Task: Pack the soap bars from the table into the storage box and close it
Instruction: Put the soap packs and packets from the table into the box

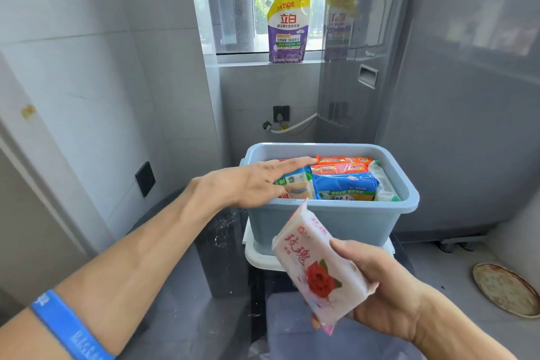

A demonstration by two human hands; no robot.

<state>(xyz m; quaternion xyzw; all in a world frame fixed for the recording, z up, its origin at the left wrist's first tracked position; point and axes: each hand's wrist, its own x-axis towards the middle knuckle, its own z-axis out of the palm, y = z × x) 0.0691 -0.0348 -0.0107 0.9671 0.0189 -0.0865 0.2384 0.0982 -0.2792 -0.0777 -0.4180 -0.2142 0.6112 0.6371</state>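
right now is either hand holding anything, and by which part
The right hand grips a rose-print soap bar by its lower end. The left hand holds nothing; its straight fingers reach over the soaps in the blue storage box.

Box mouth: the storage box (327, 222) stands open on top, its lid off.
Inside: wrapped soap bars (344, 184) fill it nearly to the rim.
Left side: the left hand (251, 181) reaches flat across it.
Right flank: washing machine (438, 96) close beside.
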